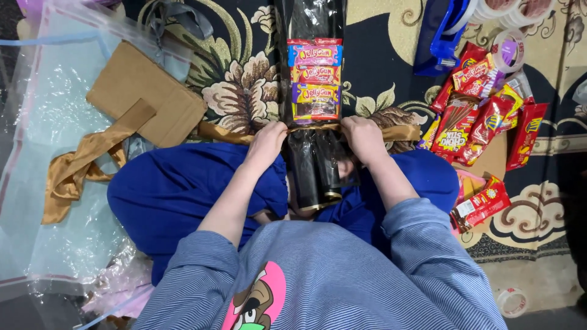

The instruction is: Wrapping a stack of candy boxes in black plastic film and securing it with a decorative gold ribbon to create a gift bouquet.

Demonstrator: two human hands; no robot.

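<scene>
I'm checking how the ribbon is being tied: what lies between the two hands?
In the head view, between the left hand and right hand lies the black wrapped bundle, crossed by the gold ribbon, below the candy packets.

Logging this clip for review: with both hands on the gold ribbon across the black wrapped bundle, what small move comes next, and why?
Probably cross the ends and pull snug. The left hand and right hand each pinch the gold satin ribbon, which lies across the black plastic-wrapped bundle below the candy packets, with no knot visible.
</scene>
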